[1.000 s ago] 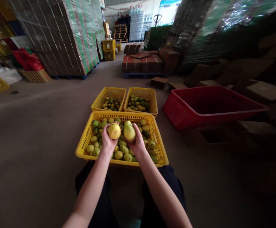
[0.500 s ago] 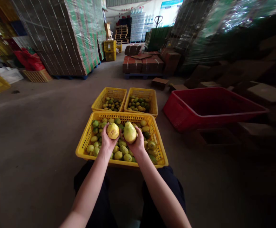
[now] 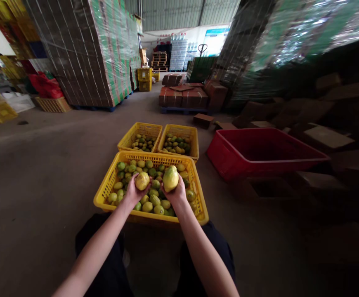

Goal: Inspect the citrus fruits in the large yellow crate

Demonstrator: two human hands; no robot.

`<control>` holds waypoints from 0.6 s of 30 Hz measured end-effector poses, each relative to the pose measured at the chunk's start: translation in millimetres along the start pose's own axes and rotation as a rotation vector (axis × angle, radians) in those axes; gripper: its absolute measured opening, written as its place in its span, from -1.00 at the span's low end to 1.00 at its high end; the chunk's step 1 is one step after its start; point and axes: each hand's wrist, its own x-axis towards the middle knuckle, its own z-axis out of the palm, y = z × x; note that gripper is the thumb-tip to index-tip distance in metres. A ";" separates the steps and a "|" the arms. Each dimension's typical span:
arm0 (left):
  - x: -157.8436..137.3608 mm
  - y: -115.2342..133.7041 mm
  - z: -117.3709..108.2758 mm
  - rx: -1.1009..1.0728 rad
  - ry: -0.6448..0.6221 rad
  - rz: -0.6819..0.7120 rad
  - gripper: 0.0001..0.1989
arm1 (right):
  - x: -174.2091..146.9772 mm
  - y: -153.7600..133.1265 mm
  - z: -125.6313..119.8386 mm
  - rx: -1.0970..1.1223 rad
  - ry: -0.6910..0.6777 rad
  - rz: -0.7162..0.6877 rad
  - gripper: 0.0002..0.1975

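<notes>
My left hand (image 3: 135, 190) cups a roundish yellow papaya (image 3: 142, 181) with brownish marks on its skin. In my right hand (image 3: 175, 193) sits a larger, pear-shaped yellow-green papaya (image 3: 170, 178), its greener end up. Both hands are over a yellow plastic crate (image 3: 100, 196) with slotted walls, in front of my knees. Many green and yellow papayas (image 3: 154, 200) lie loose inside it, partly hidden by my hands and forearms.
Two more yellow crates, left (image 3: 123, 140) and right (image 3: 194, 144), hold similar fruit just beyond. A large red tub (image 3: 225, 161) stands at the right by cardboard boxes (image 3: 328, 136). Wrapped pallet stacks (image 3: 74, 53) and a low pallet of brown cartons (image 3: 182, 99) are farther back.
My hands have moved slightly apart, each keeping its papaya. The right papaya is tilted differently. My view has tipped up a little, showing more of the back wall.
</notes>
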 end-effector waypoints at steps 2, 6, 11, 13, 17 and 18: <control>-2.8 2.6 -5.4 0.064 -0.027 -0.048 -0.72 | -6.9 -6.0 -2.2 0.040 -0.008 0.014 -0.73; -9.4 -7.6 -19.3 0.218 -0.024 -0.152 -0.71 | -13.9 -16.3 -8.5 0.077 -0.007 0.039 -0.73; -33.2 -51.5 -56.0 0.443 0.050 -0.335 -0.75 | -15.1 -24.2 -16.5 0.071 -0.002 0.069 -0.71; -43.2 -63.3 -68.7 0.449 0.007 -0.103 -0.67 | -16.6 -26.2 -19.6 0.064 0.002 0.075 -0.69; -33.4 -37.7 -50.0 0.366 -0.119 0.384 -0.61 | -21.4 -29.3 -24.5 0.043 0.010 0.079 -0.70; -23.4 -18.8 -34.6 0.357 -0.130 0.422 -0.64 | -22.1 -29.8 -25.2 0.037 0.011 0.076 -0.71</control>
